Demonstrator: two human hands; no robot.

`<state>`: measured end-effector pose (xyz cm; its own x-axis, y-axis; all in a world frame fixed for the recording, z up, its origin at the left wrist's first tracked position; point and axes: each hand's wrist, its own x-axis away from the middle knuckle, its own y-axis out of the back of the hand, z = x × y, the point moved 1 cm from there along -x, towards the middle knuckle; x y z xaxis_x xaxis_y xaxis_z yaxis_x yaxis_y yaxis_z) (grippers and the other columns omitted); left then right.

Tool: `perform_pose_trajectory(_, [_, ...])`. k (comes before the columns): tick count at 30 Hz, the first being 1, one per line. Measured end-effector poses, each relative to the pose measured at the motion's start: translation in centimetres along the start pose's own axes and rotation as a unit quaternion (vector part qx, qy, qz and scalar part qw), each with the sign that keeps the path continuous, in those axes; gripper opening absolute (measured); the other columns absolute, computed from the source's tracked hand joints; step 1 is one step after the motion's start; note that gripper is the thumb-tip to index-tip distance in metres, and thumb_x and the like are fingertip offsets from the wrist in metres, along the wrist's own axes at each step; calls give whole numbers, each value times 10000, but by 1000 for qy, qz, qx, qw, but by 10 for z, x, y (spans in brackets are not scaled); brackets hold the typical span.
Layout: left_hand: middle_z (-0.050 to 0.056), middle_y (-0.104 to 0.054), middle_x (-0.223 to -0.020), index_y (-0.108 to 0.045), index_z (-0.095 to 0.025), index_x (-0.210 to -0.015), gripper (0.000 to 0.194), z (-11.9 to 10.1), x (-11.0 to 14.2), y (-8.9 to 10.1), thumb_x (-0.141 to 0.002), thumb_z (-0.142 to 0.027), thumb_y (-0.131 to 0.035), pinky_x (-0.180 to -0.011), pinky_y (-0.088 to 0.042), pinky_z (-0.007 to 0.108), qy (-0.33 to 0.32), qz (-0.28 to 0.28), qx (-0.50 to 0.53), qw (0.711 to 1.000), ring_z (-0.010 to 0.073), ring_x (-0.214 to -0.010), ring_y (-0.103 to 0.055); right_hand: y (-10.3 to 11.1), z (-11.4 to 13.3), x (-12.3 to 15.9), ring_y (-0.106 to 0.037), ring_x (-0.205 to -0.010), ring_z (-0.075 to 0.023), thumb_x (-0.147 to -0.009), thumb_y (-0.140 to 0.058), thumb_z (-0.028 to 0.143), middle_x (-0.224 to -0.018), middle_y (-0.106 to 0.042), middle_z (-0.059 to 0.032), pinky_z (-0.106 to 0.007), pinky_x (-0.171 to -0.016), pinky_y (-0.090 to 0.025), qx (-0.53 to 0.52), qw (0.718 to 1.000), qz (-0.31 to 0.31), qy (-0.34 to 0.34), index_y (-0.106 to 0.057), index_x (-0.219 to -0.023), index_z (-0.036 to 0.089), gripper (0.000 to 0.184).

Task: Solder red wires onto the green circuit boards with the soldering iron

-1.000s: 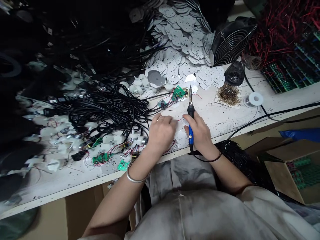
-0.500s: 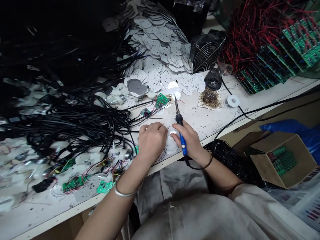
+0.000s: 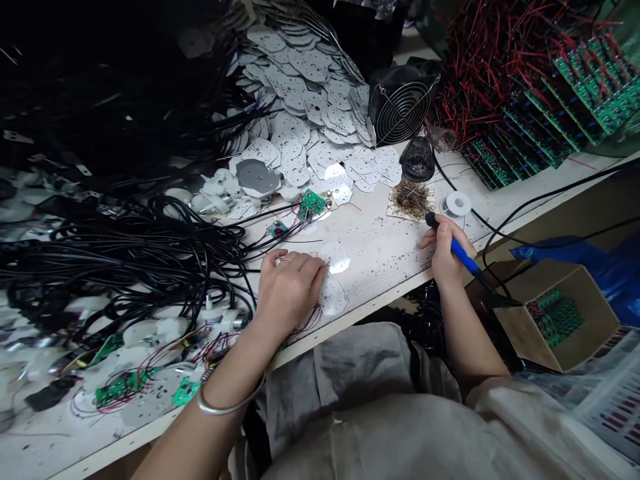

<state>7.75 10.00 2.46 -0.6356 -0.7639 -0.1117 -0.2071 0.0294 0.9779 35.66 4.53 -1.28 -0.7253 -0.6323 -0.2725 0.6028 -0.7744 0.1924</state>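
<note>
My right hand (image 3: 449,257) is closed round the blue handle of a soldering iron (image 3: 464,255), its front end towards a pad of brown residue (image 3: 411,199). The metal tip is hard to make out there. Just behind this hand lies a white spool of solder wire (image 3: 457,203). My left hand (image 3: 293,287) rests near the bench edge, fingers curled and pressed together; what they hold is hidden. Right beside its fingertips lie a white perforated plate (image 3: 333,297) and a brighter plate (image 3: 338,258). Thin red and dark wires come out under the palm.
Black cables (image 3: 200,243) heap up on the left. Behind are piled white plates (image 3: 320,113), a fan (image 3: 404,110) and a small green circuit board (image 3: 311,203). Green boards with red wires (image 3: 530,133) stand back right. A cardboard box (image 3: 560,353) sits below the bench edge.
My right hand has carried the soldering iron from beside my left hand rightward to the residue pad. My left hand stays by the plates. The view has shifted slightly.
</note>
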Motion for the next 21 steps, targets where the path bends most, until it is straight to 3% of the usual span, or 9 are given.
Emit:
perform_pose_trajectory(5, [48,-763,-899,-705,-198,-898,262,7,-1,4,-978,-296,-475,-958,-434,438,-38,-16,24,999,224,-871,-697,-1,-1,-2,-663,-523,-132,-908,-594,522,-663,-681,20,-286,-594,-556,-15,999,24,-28,-718,-1055,171,400])
perform_pose_trajectory(11, [74,-747,-1112,-706,-179,-945,232,11,-6,-2,-959,-246,-484,-922,-481,386,-57,-18,77,995,220,-1039,-691,-2,-1,-5,-658,-512,-127,-899,-598,520,-676,-680,15,-269,-557,-542,-8,999,32,-35,-713,-1060,153,417])
perform_pose_trajectory(16, [58,-763,-1063,-702,-179,-913,198,14,-7,-10,-940,-206,-507,-879,-509,394,-56,-26,89,994,227,-1008,-703,-1,5,-6,-653,-492,-130,-891,-606,505,-657,-672,23,-263,-520,-535,-10,999,20,-39,-717,-1032,157,391])
perform_pose_trajectory(21, [61,-764,-1064,-707,-166,-887,187,15,-4,-14,-929,-193,-527,-842,-560,373,-57,-38,100,993,219,-983,-708,-6,17,18,-610,-415,-141,-878,-627,457,-604,-663,25,-279,-435,-511,-107,993,14,-55,-722,-967,174,312])
